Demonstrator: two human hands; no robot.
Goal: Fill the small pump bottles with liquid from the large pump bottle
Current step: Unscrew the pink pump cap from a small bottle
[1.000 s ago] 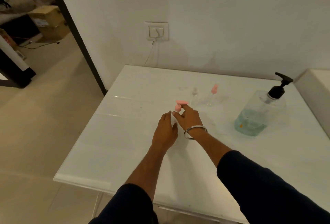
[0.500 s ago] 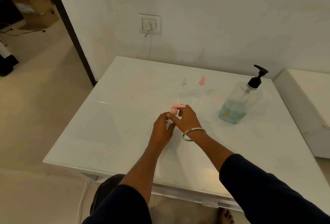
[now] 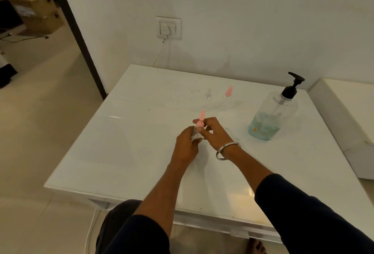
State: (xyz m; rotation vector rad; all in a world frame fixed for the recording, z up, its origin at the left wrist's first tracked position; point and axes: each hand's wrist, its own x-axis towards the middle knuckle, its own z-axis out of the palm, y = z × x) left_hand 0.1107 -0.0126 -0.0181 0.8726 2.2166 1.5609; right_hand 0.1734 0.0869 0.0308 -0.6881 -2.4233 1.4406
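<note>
A small clear bottle with a pink pump top (image 3: 200, 121) stands between my hands near the middle of the white table (image 3: 125, 144). My left hand (image 3: 187, 146) grips its clear body from the left. My right hand (image 3: 215, 133), a metal bangle on its wrist, pinches the pink pump collar. Farther back stand two more small clear bottles: one with a pink pump (image 3: 227, 96) and one with a clear top (image 3: 207, 97). The large clear pump bottle (image 3: 273, 118), black pump on top and pale blue liquid low inside, stands at the right.
A wall socket (image 3: 168, 28) with a plugged cable sits on the white wall behind the table. A second white surface (image 3: 348, 116) adjoins the table on the right. A dark door frame (image 3: 77, 33) and cardboard boxes (image 3: 38, 10) lie at the left.
The pink pump head, lying sideways a second ago, now points up above my fingers. My left hand has curled closer round the bottle. The view has pulled back from the table.
</note>
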